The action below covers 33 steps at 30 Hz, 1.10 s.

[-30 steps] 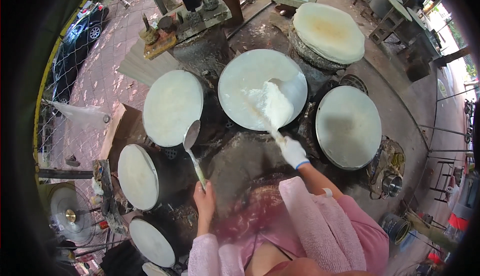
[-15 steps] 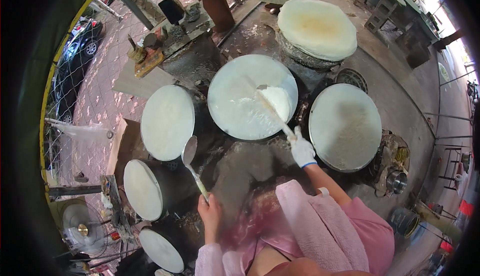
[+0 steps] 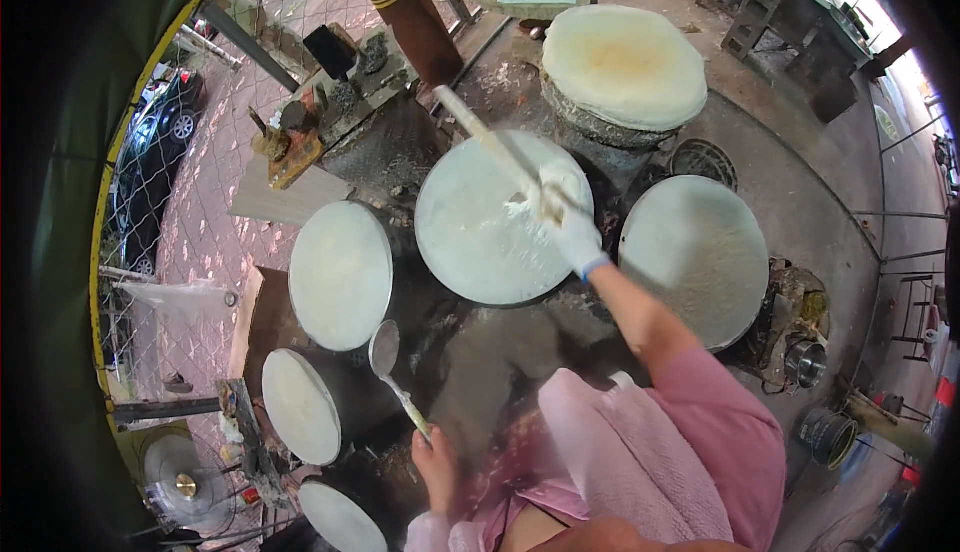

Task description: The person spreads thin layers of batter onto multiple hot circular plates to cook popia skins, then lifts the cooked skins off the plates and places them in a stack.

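Left hand: bare fingers wrapped round one ladle, its bowl ahead-left of them. Open dusty ground ahead of those fingers, up to the middle griddle. Five griddles: three left of the left fingers, the middle one, one right of the gloved fingers. Right hand gripping one stick, over the middle griddle's right edge; narrow gap to the right griddle. White batter just ahead of the gloved fingers. Farther ahead: one flatbread stack, concrete floor; wire fence far left.
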### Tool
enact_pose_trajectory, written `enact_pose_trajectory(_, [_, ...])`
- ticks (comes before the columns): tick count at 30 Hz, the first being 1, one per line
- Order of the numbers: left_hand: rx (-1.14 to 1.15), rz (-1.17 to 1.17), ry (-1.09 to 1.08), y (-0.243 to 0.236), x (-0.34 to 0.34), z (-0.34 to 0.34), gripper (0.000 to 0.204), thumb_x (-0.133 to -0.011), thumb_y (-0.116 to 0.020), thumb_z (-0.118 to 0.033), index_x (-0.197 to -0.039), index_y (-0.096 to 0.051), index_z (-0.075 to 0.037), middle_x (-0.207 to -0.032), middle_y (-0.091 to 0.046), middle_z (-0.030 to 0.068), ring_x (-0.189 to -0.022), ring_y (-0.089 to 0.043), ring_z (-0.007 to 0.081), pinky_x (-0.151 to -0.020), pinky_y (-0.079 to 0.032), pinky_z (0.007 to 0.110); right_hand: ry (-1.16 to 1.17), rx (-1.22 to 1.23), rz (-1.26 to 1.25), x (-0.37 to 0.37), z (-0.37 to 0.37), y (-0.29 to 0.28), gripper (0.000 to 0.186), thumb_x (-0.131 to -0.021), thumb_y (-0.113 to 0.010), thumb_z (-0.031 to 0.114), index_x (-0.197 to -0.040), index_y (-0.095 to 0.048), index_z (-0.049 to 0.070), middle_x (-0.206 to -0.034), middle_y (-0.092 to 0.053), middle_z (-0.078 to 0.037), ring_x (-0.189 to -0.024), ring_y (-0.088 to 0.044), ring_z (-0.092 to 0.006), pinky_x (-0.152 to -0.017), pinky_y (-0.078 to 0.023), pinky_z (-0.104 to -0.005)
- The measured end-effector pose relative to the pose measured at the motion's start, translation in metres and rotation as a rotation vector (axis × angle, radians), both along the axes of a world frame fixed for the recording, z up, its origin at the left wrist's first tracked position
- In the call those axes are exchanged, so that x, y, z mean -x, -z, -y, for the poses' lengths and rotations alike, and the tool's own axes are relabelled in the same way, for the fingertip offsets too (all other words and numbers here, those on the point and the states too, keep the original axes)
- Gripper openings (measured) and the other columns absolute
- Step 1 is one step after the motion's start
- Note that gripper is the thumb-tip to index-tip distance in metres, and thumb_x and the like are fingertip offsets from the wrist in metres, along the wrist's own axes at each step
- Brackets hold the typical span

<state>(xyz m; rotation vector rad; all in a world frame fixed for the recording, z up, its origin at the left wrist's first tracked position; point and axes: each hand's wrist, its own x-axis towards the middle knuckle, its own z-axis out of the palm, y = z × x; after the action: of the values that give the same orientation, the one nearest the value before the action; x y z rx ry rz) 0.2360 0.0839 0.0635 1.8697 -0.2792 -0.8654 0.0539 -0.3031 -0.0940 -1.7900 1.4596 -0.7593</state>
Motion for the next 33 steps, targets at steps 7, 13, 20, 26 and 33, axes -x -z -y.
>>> enact_pose_trajectory(7, [0.025, 0.145, 0.196, 0.025, -0.017, 0.022, 0.010, -0.097, -0.049, -0.015, -0.091, -0.048, -0.007, -0.056, -0.040, -0.0040, -0.038, -0.033, 0.0051, -0.034, -0.027, 0.021, 0.347, -0.871, 0.621, 0.065, -0.152, -0.012, 0.038, -0.094, -0.055, 0.030, -0.132, -0.051, 0.025, -0.056, -0.050, 0.002, -0.035, -0.041, -0.0085, -0.030, -0.033, -0.0251])
enact_pose_trajectory(13, [0.108, 0.141, 0.315, 0.021, -0.012, 0.074, 0.013, -0.097, -0.049, -0.015, -0.089, -0.049, -0.004, -0.058, -0.041, -0.0022, -0.039, -0.035, 0.0055, -0.035, -0.028, 0.021, 0.392, -0.882, 0.626, 0.085, -0.129, -0.035, 0.025, -0.092, -0.057, 0.035, -0.111, -0.062, 0.019, -0.058, -0.049, 0.005, -0.035, -0.036, -0.0053, -0.032, -0.028, -0.0216])
enact_pose_trajectory(20, [0.085, -0.034, 0.468, 0.024, -0.041, 0.179, 0.015, -0.096, -0.049, -0.016, -0.087, -0.050, -0.004, -0.057, -0.039, -0.0026, -0.042, -0.034, 0.0064, -0.037, -0.028, 0.022, 0.116, -0.914, 0.529, 0.088, -0.144, -0.056, 0.039, -0.091, -0.059, 0.030, -0.127, -0.056, 0.015, -0.061, -0.052, 0.003, -0.038, -0.039, -0.0042, -0.034, -0.029, -0.0209])
enact_pose_trajectory(26, [0.140, -0.323, 0.711, 0.061, -0.051, 0.328, 0.016, -0.092, -0.050, -0.012, -0.082, -0.048, -0.001, -0.062, -0.045, 0.0027, -0.046, -0.041, 0.0112, -0.041, -0.032, 0.026, 0.130, -0.866, 0.488, 0.069, -0.161, -0.082, 0.042, -0.093, -0.057, 0.025, -0.132, -0.052, 0.010, -0.069, -0.051, 0.007, -0.051, -0.043, -0.0030, -0.043, -0.035, -0.0194])
enact_pose_trajectory(33, [-0.020, -0.523, 0.816, 0.102, -0.034, 0.364, 0.018, -0.090, -0.051, -0.013, -0.074, -0.050, -0.004, -0.057, -0.043, -0.0006, -0.042, -0.038, 0.0088, -0.041, -0.030, 0.027, 0.489, -0.606, 0.638, 0.048, -0.233, -0.006, 0.035, -0.092, -0.058, 0.023, -0.122, -0.059, 0.007, -0.068, -0.052, 0.006, -0.054, -0.043, -0.0034, -0.049, -0.038, -0.0205])
